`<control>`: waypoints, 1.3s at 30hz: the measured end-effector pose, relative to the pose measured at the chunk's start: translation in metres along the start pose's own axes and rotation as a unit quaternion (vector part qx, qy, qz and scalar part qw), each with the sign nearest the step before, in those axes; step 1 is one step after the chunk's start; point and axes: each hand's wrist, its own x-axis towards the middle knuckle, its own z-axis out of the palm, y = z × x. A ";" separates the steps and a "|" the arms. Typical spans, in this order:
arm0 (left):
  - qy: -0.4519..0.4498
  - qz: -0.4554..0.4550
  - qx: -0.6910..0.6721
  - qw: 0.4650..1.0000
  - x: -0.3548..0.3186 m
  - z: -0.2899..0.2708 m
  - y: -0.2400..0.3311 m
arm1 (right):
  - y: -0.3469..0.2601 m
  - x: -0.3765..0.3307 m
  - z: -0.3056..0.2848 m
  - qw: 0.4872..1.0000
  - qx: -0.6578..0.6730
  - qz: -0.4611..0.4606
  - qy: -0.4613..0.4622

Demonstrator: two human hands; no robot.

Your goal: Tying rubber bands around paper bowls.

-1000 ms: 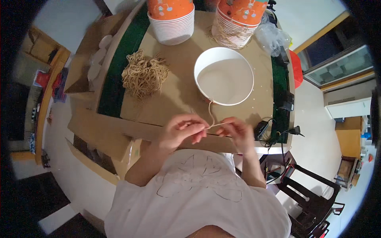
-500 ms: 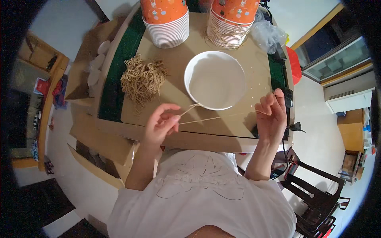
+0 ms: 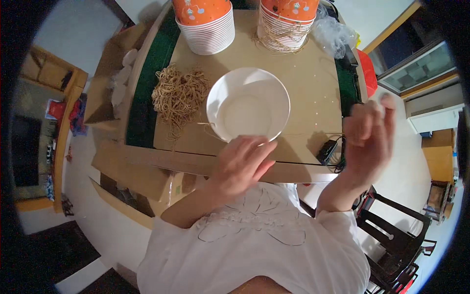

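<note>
A white round paper tub [image 3: 248, 104] stands mouth up near the table's front edge. My left hand [image 3: 242, 164] lies over its near rim, the fingers stretched and somewhat apart, a little blurred. Off to the right, beyond the table edge, my right hand [image 3: 368, 130] is raised with curled fingers, smeared by motion. A faint line of twine runs toward it from the tub; the pinch itself is unclear. A short twine end [image 3: 203, 123] sticks out at the tub's left side. Left of the tub sits a tangled heap of brown twine [image 3: 180, 95].
Two stacks of orange-and-white paper tubs, a left one [image 3: 208, 32] and a right one [image 3: 284, 29] draped with twine, stand at the back. A clear plastic bag [image 3: 335, 34] lies beside them. A black adapter [image 3: 327, 152] rests at the front right. An open cardboard box [image 3: 129, 183] is below left.
My right hand has moved right and outward. My left hand has gone right onto the tub's near rim, its pinch on the twine opened. The tub sits farther left in view.
</note>
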 end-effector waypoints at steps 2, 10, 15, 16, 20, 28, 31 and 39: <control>-0.029 0.008 0.082 0.996 0.001 0.015 -0.015 | -0.019 -0.002 -0.006 0.997 -0.016 -0.064 0.037; -0.056 -0.024 0.068 0.996 0.013 -0.023 -0.039 | -0.053 -0.037 -0.048 0.982 -0.003 -0.176 0.062; -0.005 -0.047 -0.008 0.999 0.034 -0.049 -0.029 | -0.014 -0.058 -0.029 0.980 -0.149 0.129 0.009; 0.042 -0.035 -0.010 0.998 0.041 -0.049 -0.027 | -0.006 -0.053 -0.029 0.984 -0.099 0.149 -0.027; 0.027 -0.050 0.004 0.998 0.076 -0.011 -0.020 | 0.018 -0.043 -0.028 0.973 -0.144 0.182 -0.017; -0.087 -0.241 -0.097 0.962 0.075 0.026 -0.045 | 0.132 -0.023 -0.056 0.951 -0.260 0.155 0.064; -0.109 -0.263 -0.236 0.929 0.072 0.002 -0.055 | 0.140 -0.029 -0.032 0.971 -0.174 0.147 0.078; -0.103 -0.277 -0.284 0.912 0.077 -0.010 -0.048 | 0.143 -0.033 -0.024 0.970 -0.239 0.024 0.025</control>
